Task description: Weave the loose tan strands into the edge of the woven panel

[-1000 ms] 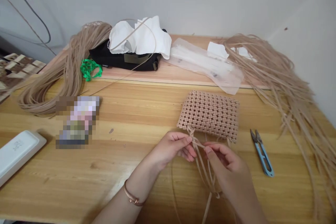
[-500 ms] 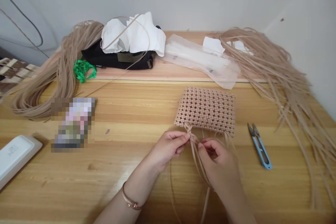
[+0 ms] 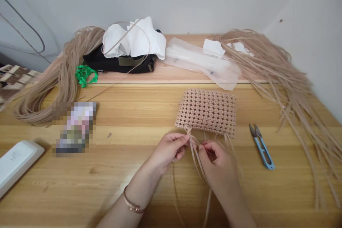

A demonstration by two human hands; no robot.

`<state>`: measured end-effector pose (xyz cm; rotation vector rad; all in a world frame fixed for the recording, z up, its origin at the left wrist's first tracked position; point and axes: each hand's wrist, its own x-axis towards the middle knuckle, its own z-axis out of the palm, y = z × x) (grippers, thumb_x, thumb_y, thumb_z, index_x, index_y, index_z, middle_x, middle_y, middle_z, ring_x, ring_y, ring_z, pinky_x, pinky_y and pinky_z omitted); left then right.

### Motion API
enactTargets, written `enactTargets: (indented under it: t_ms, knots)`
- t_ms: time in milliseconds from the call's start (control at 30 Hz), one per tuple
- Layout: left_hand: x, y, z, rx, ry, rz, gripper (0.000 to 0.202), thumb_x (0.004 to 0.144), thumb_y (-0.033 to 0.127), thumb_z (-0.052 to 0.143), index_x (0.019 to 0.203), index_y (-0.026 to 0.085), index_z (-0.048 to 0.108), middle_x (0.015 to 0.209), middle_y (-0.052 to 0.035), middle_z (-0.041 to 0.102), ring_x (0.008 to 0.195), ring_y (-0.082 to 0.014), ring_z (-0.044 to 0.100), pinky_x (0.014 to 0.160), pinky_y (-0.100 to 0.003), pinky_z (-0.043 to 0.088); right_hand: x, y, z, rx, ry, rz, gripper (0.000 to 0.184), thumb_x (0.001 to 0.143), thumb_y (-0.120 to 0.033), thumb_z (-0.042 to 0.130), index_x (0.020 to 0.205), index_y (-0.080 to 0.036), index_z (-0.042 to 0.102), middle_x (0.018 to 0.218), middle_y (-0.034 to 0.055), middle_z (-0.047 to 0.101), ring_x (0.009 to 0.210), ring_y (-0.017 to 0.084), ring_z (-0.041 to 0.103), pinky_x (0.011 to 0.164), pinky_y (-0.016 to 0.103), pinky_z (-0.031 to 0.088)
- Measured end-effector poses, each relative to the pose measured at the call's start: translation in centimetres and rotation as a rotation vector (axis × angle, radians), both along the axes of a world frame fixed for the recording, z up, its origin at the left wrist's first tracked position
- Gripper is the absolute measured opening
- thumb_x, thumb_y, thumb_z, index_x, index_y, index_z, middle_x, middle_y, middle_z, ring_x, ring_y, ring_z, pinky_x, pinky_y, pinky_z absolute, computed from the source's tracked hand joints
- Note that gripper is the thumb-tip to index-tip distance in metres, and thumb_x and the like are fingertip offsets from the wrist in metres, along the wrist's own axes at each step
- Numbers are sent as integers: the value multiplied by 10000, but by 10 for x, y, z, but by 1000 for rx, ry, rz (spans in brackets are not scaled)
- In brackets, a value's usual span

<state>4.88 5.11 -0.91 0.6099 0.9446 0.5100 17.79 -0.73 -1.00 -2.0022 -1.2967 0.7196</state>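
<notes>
Macramé panel (image 3: 206, 113) flat on wooden counter (image 3: 128, 188), lower edge at hands. White oblong dish (image 3: 18, 167) over counter's left edge; coiled cord (image 3: 40, 108) behind, open wood between. Left hand (image 3: 168, 151) pinching cord strands (image 3: 196, 156) at panel's lower corner; right hand (image 3: 217, 164) curled, gripping same strands just beside. Blue-handled thread snips (image 3: 262, 147) to right, small gap; loose cord bundle (image 3: 291, 89) past them, running to wall

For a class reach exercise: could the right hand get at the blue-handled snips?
Probably yes: nothing stands between the right hand and the blue-handled snips on the wooden table, though its fingers would first have to release the tan strands they pinch.
</notes>
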Motion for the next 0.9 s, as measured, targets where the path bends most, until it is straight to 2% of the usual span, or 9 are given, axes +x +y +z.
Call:
enactTargets:
  t_ms: [233, 433, 700, 800, 900]
  knots:
    - [1, -1, 0, 9, -55, 30, 253, 708, 359, 641, 681, 111, 597, 381, 83, 392, 298, 0, 207, 333, -172, 64, -4, 2, -3, -22, 3, -7, 201, 748, -327, 484, 616, -186, 541, 730, 55, 613, 658, 191, 557, 602, 305, 418]
    - [1, -1, -2, 53, 5, 42, 268, 622, 341, 718, 645, 96, 611, 456, 50, 491, 315, 12, 244, 340, -175, 88, -3, 3, -4, -31, 22, -8, 203, 750, -337, 495, 624, -184, 538, 719, 53, 608, 652, 192, 555, 602, 309, 415]
    - [1, -2, -6, 115, 36, 72, 281, 632, 368, 705, 697, 95, 683, 340, 83, 345, 316, -7, 198, 357, -192, 73, 3, -2, 1, -37, 43, 32, 207, 769, -329, 483, 650, -184, 571, 735, 54, 632, 671, 194, 580, 618, 309, 436]
    - [1, -3, -7, 131, 40, 64, 288, 637, 382, 700, 675, 97, 687, 335, 88, 308, 323, -8, 183, 369, -199, 61, 6, -3, 4, 2, -96, 85, 219, 782, -329, 471, 659, -183, 580, 759, 62, 637, 681, 201, 586, 615, 314, 439]
    - [1, -3, -8, 145, 45, 45, 302, 651, 401, 687, 646, 99, 679, 339, 88, 290, 329, -9, 176, 377, -205, 54, 3, -7, 10, 152, -394, 89, 238, 806, -325, 436, 715, -170, 593, 840, 95, 630, 771, 234, 578, 647, 342, 435]
